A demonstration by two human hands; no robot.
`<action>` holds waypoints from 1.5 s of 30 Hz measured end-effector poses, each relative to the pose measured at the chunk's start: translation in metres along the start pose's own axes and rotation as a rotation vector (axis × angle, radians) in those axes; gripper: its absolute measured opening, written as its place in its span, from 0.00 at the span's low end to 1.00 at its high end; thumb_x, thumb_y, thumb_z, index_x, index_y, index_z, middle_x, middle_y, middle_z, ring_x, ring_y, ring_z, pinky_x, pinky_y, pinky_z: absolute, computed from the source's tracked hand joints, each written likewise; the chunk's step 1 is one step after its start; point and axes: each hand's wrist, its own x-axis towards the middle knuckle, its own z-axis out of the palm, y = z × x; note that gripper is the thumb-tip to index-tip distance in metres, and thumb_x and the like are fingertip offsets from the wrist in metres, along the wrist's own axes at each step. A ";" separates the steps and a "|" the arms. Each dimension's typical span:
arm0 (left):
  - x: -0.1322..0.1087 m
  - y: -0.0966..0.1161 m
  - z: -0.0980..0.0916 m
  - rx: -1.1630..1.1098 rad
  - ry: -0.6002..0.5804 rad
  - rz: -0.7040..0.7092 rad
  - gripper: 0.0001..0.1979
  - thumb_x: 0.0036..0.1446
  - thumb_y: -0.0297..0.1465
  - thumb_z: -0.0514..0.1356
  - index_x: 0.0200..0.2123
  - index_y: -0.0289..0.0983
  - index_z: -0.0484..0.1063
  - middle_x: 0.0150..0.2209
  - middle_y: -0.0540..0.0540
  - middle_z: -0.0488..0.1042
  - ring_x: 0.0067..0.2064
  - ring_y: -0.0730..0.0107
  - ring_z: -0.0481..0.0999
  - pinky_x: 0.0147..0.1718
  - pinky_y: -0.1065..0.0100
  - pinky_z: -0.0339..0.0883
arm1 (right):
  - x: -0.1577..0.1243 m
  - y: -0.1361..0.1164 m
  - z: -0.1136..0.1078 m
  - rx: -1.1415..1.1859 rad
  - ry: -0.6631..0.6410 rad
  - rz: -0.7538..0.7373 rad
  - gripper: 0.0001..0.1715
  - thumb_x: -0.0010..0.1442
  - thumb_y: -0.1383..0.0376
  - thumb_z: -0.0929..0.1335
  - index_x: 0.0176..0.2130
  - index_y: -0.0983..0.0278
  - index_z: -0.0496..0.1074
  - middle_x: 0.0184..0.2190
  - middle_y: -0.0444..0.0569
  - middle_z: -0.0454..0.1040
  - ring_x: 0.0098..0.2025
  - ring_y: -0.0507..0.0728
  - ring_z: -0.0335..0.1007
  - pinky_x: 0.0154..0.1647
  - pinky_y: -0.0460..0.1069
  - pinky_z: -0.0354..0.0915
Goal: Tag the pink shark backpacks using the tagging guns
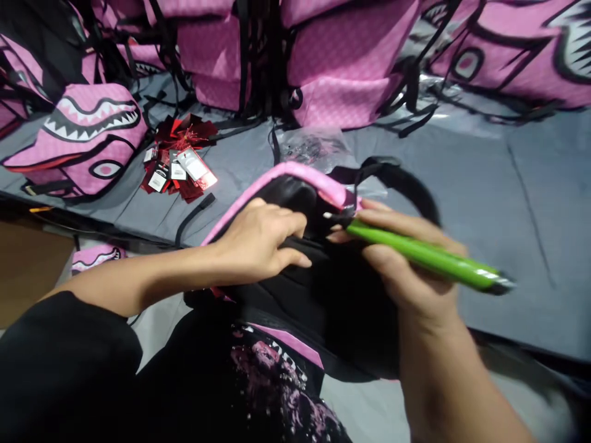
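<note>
A backpack (318,307) with black lining and a pink edge lies open in front of me, partly on the table and partly over my lap. My left hand (263,240) reaches across its opening, thumb and forefinger apart against the black inside; its other fingers are mostly hidden. In my right hand (410,264) is a green pen-like tool (420,252) with a black end and a small pale tip. That tip points at the backpack's pink rim, near a dark strap, and my right fingers also touch the rim. The tool's exact kind cannot be made out.
Red tags (180,160) with white labels lie in a pile on the grey table cover (508,203). A pink shark-face bag (87,141) sits at the left. More pink backpacks (346,55) line the back. Clear plastic (318,147) lies behind my work.
</note>
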 end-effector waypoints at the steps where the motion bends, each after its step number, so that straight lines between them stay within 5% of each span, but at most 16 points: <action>1: -0.002 0.001 0.001 0.022 -0.039 0.003 0.15 0.54 0.42 0.68 0.33 0.36 0.72 0.30 0.50 0.75 0.34 0.67 0.74 0.36 0.65 0.57 | -0.004 0.002 0.004 -0.025 -0.002 -0.081 0.21 0.63 0.57 0.69 0.55 0.56 0.74 0.37 0.47 0.82 0.41 0.62 0.80 0.62 0.65 0.64; 4: 0.004 -0.002 -0.004 0.081 -0.105 0.088 0.11 0.64 0.38 0.60 0.38 0.36 0.74 0.35 0.48 0.78 0.38 0.66 0.75 0.37 0.65 0.60 | -0.022 0.014 0.020 -0.224 0.110 -0.280 0.26 0.61 0.65 0.72 0.58 0.56 0.70 0.41 0.48 0.81 0.43 0.60 0.79 0.61 0.63 0.64; 6: 0.020 -0.007 -0.007 0.140 -0.002 0.190 0.10 0.67 0.33 0.54 0.43 0.38 0.74 0.43 0.46 0.78 0.46 0.65 0.74 0.44 0.63 0.62 | -0.035 0.020 0.029 -0.324 0.171 -0.303 0.28 0.59 0.67 0.73 0.58 0.57 0.70 0.43 0.48 0.81 0.43 0.60 0.79 0.58 0.61 0.67; 9: 0.054 -0.015 -0.001 0.269 0.104 0.323 0.16 0.63 0.32 0.59 0.54 0.40 0.70 0.60 0.42 0.68 0.62 0.55 0.62 0.57 0.56 0.56 | -0.052 0.015 0.039 -0.356 0.190 -0.261 0.29 0.58 0.70 0.72 0.58 0.57 0.70 0.43 0.49 0.80 0.43 0.60 0.79 0.53 0.60 0.69; 11: 0.077 -0.021 0.015 0.341 0.004 0.300 0.27 0.57 0.34 0.65 0.59 0.39 0.66 0.63 0.38 0.63 0.63 0.49 0.60 0.56 0.54 0.56 | -0.063 0.006 0.044 -0.357 0.152 -0.196 0.29 0.57 0.71 0.71 0.57 0.57 0.69 0.45 0.51 0.79 0.46 0.62 0.78 0.54 0.62 0.68; 14: 0.101 -0.026 0.041 0.423 -0.153 0.210 0.30 0.54 0.34 0.67 0.59 0.35 0.65 0.56 0.36 0.70 0.56 0.48 0.67 0.49 0.57 0.59 | -0.076 -0.001 0.046 -0.401 0.086 -0.108 0.27 0.58 0.72 0.70 0.56 0.58 0.70 0.46 0.53 0.79 0.49 0.63 0.77 0.53 0.63 0.68; 20: 0.103 -0.020 0.054 0.464 -0.163 0.317 0.54 0.51 0.44 0.68 0.71 0.31 0.42 0.65 0.30 0.58 0.65 0.45 0.57 0.59 0.51 0.53 | -0.073 0.021 0.036 -0.361 0.124 -0.121 0.28 0.57 0.73 0.70 0.57 0.62 0.69 0.45 0.55 0.79 0.46 0.62 0.78 0.49 0.59 0.71; 24: 0.100 -0.013 0.057 0.590 -0.189 0.282 0.63 0.41 0.41 0.74 0.72 0.37 0.37 0.70 0.32 0.50 0.68 0.40 0.52 0.62 0.43 0.49 | -0.060 0.028 0.028 -0.327 0.144 -0.040 0.24 0.59 0.72 0.70 0.55 0.61 0.71 0.43 0.53 0.80 0.42 0.59 0.78 0.46 0.56 0.72; 29: 0.104 -0.012 0.066 0.614 -0.193 0.244 0.55 0.50 0.40 0.70 0.71 0.33 0.41 0.62 0.32 0.62 0.56 0.47 0.66 0.56 0.50 0.59 | -0.050 0.031 0.008 -0.347 0.022 0.078 0.15 0.63 0.65 0.69 0.50 0.60 0.74 0.43 0.50 0.80 0.42 0.59 0.78 0.45 0.54 0.73; 34: 0.105 -0.016 0.071 0.599 -0.157 0.249 0.47 0.54 0.39 0.66 0.70 0.30 0.48 0.60 0.33 0.64 0.56 0.47 0.65 0.58 0.47 0.56 | -0.048 0.034 -0.004 -0.366 -0.041 0.141 0.15 0.65 0.59 0.65 0.49 0.61 0.73 0.44 0.53 0.78 0.46 0.61 0.76 0.47 0.57 0.73; 39: 0.106 -0.019 0.076 0.567 -0.121 0.221 0.45 0.53 0.38 0.66 0.69 0.31 0.51 0.62 0.33 0.63 0.56 0.46 0.64 0.57 0.49 0.56 | -0.032 0.036 0.003 -0.331 0.021 0.217 0.06 0.63 0.61 0.69 0.40 0.61 0.72 0.33 0.49 0.76 0.35 0.56 0.74 0.37 0.52 0.71; 45: 0.106 -0.017 0.075 0.548 -0.109 0.198 0.38 0.54 0.34 0.63 0.67 0.32 0.56 0.63 0.33 0.61 0.57 0.46 0.63 0.56 0.50 0.57 | -0.012 0.039 -0.013 -0.278 -0.300 0.134 0.10 0.62 0.58 0.71 0.43 0.59 0.76 0.39 0.48 0.80 0.41 0.59 0.78 0.46 0.56 0.69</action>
